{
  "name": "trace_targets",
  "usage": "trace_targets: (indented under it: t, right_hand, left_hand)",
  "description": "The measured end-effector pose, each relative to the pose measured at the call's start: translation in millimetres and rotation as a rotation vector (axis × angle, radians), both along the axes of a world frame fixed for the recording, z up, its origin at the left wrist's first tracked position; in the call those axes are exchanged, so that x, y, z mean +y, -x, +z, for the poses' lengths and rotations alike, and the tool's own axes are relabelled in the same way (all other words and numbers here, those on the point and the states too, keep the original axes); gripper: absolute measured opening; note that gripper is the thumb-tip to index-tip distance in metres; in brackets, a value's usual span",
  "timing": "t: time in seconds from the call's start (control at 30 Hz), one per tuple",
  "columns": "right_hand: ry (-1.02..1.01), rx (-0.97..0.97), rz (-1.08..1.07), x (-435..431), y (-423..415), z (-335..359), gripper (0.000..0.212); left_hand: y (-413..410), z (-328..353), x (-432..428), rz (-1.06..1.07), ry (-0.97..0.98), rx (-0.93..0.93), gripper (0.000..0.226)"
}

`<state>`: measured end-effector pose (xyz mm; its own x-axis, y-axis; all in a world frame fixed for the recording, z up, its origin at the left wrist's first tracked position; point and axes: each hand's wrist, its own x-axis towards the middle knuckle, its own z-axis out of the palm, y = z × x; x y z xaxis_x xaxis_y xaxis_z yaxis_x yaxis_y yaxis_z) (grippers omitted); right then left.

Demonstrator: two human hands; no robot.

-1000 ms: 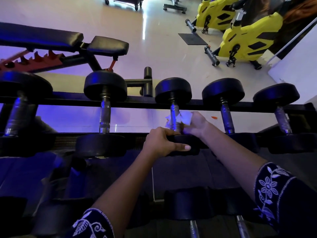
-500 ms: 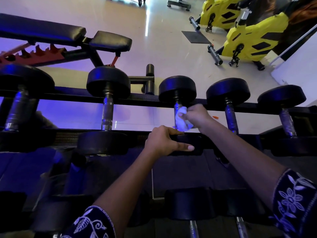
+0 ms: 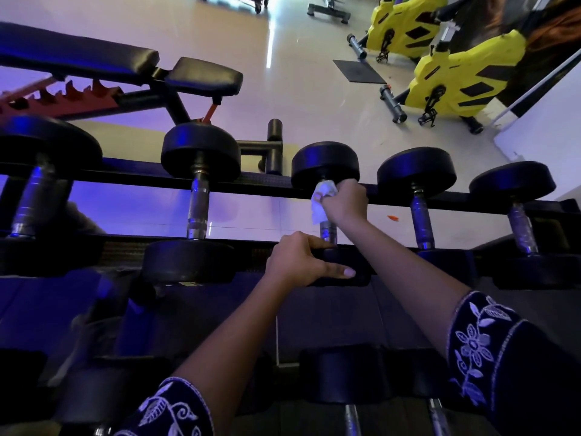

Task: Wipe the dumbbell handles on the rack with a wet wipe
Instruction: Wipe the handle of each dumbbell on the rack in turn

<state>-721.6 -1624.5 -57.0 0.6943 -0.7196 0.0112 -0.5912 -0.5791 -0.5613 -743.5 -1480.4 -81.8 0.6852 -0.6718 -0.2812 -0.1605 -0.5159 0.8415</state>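
Observation:
Several black dumbbells with steel handles lie across the top tier of the rack [image 3: 257, 184]. My right hand [image 3: 344, 202] grips a white wet wipe [image 3: 321, 201] wrapped round the far end of the middle dumbbell's handle [image 3: 328, 231], just below its far head [image 3: 325, 163]. My left hand [image 3: 300, 261] holds that dumbbell's near head [image 3: 355, 278], thumb stretched along its front. Most of the handle under the wipe is hidden.
Neighbouring dumbbells sit to the left [image 3: 198, 202] and right [image 3: 419, 218]. A lower tier holds more dumbbells [image 3: 342, 372]. Beyond the rack stand an adjustable bench [image 3: 201, 77] and two yellow exercise bikes [image 3: 465, 73] on the pale floor.
My right hand has slid the wipe along the handle from the near end up to the far head. My left hand has stayed on the near head.

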Motion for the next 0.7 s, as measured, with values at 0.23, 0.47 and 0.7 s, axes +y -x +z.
trace_targets:
  t: [0.23,0.47,0.7]
  right_hand:
    - [-0.547,-0.036,-0.058,-3,50,-3,0.019]
    - [-1.304,-0.393,-0.249,-7,23,-6,0.026]
    - [-0.633,-0.024,-0.138,-6,46,5,0.008]
  left_hand:
    - [-2,-3,0,-0.021,0.008,0.0,0.063]
    - [2,2,1,0.012,0.024,0.045,0.066]
    - [-1,0,0,0.003,0.008,0.009,0.066]
